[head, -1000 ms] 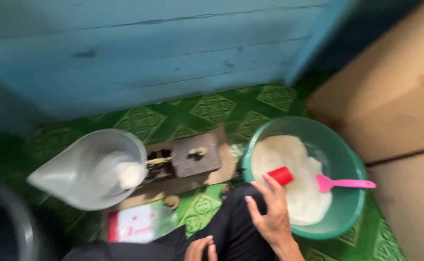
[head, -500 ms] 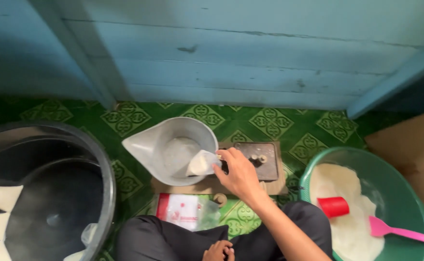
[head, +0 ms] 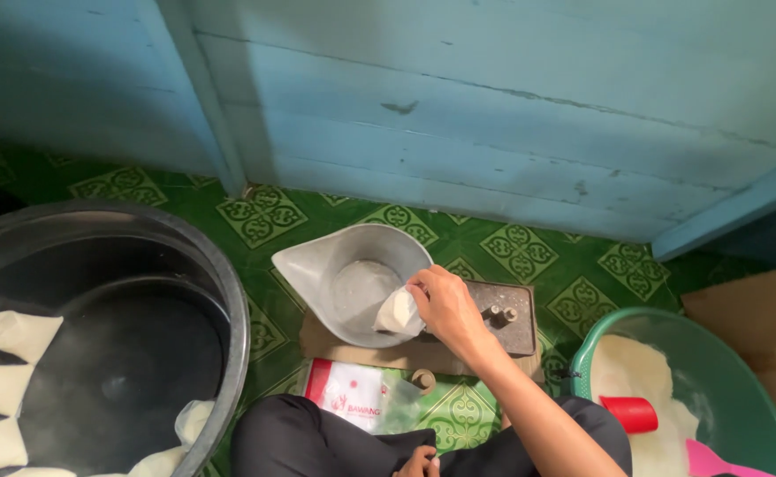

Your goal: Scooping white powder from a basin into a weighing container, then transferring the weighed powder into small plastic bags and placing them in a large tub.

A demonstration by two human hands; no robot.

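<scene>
The person is sitting on the green patterned floor, legs in dark trousers, facing a blue plank wall. The right hand is reaching forward over the rim of a metal scoop pan that is sitting on a small scale, and its fingers are closing around a small white bag, pinching it at the top while the bag is resting against the pan's inner wall on the side nearest the hand. The pan's spout is pointing left, away from the hand. The left hand is lying low at the bottom edge, between the knees, well apart from the pan; only the fingertips are showing, so it is not possible to tell how far open it is or whether it is holding anything. A red and white packet is lying flat on the floor just in front of the scale, between the pan and the knees. To the left, a large black tub is holding several filled white bags along its near side. To the right, a green basin is holding white powder, a red cup and a pink scoop, well apart from both hands.
</scene>
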